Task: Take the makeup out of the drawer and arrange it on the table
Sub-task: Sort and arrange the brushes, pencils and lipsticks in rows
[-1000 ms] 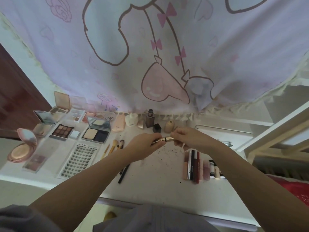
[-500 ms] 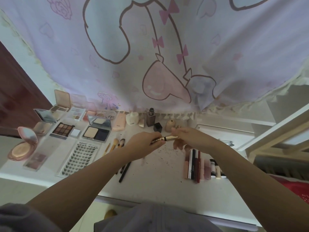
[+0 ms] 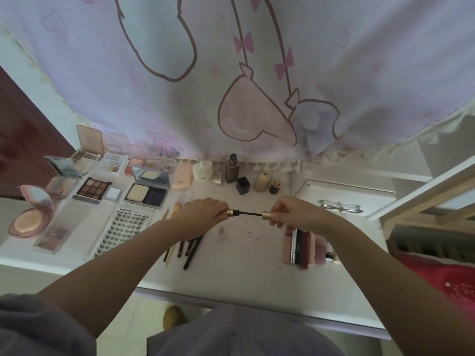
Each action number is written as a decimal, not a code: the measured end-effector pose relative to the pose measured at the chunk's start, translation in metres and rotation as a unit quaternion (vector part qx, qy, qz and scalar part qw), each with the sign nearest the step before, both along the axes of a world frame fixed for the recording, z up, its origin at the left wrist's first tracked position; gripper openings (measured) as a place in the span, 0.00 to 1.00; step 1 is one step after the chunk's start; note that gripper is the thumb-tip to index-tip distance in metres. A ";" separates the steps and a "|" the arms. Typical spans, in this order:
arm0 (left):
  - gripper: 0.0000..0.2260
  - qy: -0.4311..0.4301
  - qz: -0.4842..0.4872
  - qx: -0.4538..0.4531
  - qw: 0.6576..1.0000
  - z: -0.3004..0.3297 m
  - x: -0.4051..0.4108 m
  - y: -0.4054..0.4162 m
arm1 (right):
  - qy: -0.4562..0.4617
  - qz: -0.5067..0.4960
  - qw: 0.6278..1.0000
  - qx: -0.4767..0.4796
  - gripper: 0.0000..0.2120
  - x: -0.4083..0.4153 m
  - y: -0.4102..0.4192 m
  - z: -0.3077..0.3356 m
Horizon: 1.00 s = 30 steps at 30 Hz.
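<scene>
Left hand [image 3: 199, 214] grips mascara tube [image 3: 229, 212]; right hand [image 3: 295, 212] pinches its gold cap [image 3: 266, 215], wand [image 3: 250, 213] exposed, above counter [image 3: 244, 265] centre.

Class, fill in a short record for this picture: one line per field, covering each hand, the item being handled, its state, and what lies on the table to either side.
left hand: grips the mascara tube
right hand: pinches the gold cap
mascara state: open, wand pulled out, held above the table
left of hands: open palettes and compacts, lash tray, pencils and brushes
right of hands: row of lip tubes
back edge: small bottles under the curtain
</scene>
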<state>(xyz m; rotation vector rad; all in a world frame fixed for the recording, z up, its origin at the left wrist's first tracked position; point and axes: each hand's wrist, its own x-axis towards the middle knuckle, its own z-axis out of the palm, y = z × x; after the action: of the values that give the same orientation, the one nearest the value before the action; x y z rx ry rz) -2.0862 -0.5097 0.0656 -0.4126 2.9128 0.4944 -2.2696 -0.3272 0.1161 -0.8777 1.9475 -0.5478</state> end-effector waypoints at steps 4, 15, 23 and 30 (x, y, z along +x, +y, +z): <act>0.12 -0.042 0.066 -0.002 0.997 -0.020 0.015 -0.022 | -0.051 -0.129 0.990 -0.009 0.03 -0.007 0.014 -0.018; 0.18 -0.112 0.197 0.066 0.972 -0.049 -0.037 0.039 | -0.105 -0.241 0.963 0.063 0.06 0.058 -0.001 -0.083; 0.21 -0.144 0.122 -0.082 0.979 -0.067 -0.029 0.008 | 0.084 -0.106 0.983 0.120 0.16 0.110 -0.042 -0.110; 0.21 -0.153 0.111 -0.110 0.976 -0.064 -0.023 -0.003 | 0.186 -0.027 0.969 0.160 0.10 0.125 -0.068 -0.117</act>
<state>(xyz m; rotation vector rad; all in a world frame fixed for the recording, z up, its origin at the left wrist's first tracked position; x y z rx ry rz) -2.1092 -0.5126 0.0020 -0.7764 2.6392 0.1179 -2.1450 -0.3950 -0.0011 -0.7579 2.3216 -0.0911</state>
